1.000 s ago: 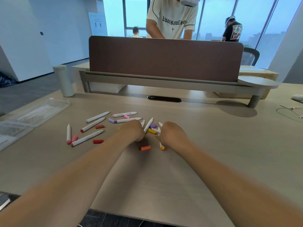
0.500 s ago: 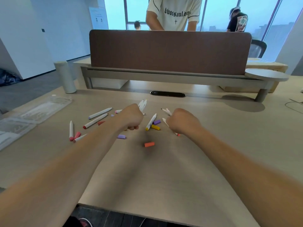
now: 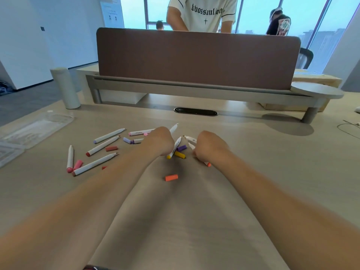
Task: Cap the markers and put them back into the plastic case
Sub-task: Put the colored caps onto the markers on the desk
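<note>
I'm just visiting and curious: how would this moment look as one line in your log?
stage: gathering markers | left hand: fisted on markers | right hand: fisted on markers | orange cap: loose on table | plastic case: open, far left

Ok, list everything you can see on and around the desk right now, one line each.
Loose markers: about seven, white barrels, left of the hands.
Loose caps: orange near centre, yellow, purple, lilac, red, pink.
Plastic case: one, clear, open, far left.
Bottle: one, pale, upright, back left.
Divider panel: one, brown, across the back.
Cable grommet: one, black, desk centre.
People: three, behind the divider.
Left hand: closed on markers.
Right hand: closed on markers, an orange tip showing.
</note>
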{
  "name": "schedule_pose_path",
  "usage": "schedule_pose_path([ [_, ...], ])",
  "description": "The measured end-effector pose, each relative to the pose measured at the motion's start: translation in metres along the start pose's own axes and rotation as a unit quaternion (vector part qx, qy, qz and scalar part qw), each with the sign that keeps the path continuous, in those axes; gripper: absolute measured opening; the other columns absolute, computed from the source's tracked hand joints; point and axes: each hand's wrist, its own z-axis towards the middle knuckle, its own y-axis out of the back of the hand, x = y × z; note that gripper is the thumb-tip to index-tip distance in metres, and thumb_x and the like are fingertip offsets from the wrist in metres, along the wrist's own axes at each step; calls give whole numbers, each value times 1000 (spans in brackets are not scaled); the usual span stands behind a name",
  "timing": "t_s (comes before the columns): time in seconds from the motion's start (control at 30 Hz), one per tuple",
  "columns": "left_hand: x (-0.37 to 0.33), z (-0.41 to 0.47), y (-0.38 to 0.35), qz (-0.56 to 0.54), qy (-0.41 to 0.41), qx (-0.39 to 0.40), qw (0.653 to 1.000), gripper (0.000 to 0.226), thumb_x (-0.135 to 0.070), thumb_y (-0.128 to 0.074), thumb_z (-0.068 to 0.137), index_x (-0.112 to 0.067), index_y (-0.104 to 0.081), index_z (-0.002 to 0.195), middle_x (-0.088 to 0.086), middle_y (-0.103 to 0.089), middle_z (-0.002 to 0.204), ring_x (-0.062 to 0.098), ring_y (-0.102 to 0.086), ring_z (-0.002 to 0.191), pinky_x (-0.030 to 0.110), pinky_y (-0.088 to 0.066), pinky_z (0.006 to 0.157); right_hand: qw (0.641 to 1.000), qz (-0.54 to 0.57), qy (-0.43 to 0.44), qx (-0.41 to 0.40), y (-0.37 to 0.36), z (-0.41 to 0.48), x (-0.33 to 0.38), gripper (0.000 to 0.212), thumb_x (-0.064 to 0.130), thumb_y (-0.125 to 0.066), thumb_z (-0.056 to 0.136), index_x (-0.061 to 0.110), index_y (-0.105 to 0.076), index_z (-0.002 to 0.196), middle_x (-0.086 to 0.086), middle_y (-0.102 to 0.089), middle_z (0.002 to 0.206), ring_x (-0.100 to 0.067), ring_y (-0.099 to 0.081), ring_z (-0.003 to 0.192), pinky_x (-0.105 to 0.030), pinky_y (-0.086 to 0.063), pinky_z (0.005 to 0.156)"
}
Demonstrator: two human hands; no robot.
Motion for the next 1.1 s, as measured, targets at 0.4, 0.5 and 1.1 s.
schedule_pose_path([
  [0.4,-8,3,-11,146,-20,32,989,44,-12,-51,97,-7,-43,140,16,-62,114,34,-55,121,45,-38,106,998,39,-40,21,0,3,-7,22,24,-64,82,12,-53,67,-5,-56,64,-20,-53,58,-26,-36,53],
  [0.5,-6,3,-12,109,-9,37,993,45,-12,-48,98,-6,-44,142,16,-61,121,36,-55,120,51,-35,109,994,99,-48,22,5,2,-13,28,28,-61,83,9,-50,67,-8,-55,64,-22,-51,57,-27,-36,52],
  [1.1,114,-24,41,-229,80,-86,966,15,-7,-47,94,-8,-50,108,14,-63,90,26,-64,60,31,-48,56,969,229,30,88,-6,-11,82,8,6,-51,82,1,-58,82,-18,-57,66,-29,-54,53,-24,-37,44],
])
